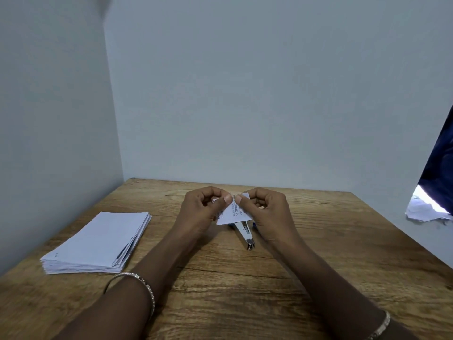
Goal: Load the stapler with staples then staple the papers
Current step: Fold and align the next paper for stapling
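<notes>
Both hands hold a small white paper slip with printed text above the middle of the wooden table. My left hand pinches its top left edge. My right hand pinches its top right edge, thumbs nearly touching. Right under the slip lies a silver stapler with a blue part, its metal end pointing toward me; its far end is hidden by the paper. A thick stack of white papers rests on the table at the left.
Pale walls close off the table at the back and left. At the right edge hangs dark cloth with crumpled white paper below it. Bangles sit on both wrists.
</notes>
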Demonstrator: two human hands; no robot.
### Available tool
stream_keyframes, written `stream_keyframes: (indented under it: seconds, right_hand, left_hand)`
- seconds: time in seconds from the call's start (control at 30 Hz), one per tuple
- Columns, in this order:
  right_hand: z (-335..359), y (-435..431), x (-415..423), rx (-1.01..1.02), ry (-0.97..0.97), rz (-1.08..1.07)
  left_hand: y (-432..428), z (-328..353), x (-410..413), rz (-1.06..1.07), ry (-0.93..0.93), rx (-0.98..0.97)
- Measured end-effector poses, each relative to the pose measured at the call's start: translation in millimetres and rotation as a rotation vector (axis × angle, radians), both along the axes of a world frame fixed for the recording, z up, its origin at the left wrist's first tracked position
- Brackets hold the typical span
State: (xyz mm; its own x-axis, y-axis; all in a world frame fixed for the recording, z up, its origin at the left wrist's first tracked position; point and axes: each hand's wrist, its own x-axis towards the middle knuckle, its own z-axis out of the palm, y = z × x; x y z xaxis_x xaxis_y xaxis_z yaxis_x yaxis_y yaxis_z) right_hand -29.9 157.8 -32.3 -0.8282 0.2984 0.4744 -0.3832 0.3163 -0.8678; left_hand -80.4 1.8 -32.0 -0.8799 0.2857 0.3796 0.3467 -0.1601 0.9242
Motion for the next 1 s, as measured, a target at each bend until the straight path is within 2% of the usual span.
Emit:
stream_keyframes:
  seconds: [0.4, 0.73, 0.8, 0.87, 1.0]
  right_hand:
    - [-3, -1, -1, -0.127, -0.090, 0.070]
    - [5, 2, 6, -0.148, -0.037, -0.007]
    - [8, 3, 7, -0.065, 0.001, -0.048]
    - [10, 3, 7, 0.097, 0.045, -0.106]
    - [9, -1, 12, 0.318, 0.206, -0.196]
  left_hand:
    - [1, 0, 0, 0.016, -0.044, -0.074]
    - [-1, 0, 0, -0.058, -0.038, -0.112]
    - [-2, -1, -1, 0.018, 0.077, -0.179]
    - [-3, 1, -3, 0.104, 0.159, -0.164]
    - [-6, 4, -4, 0.186, 0.177, -0.064]
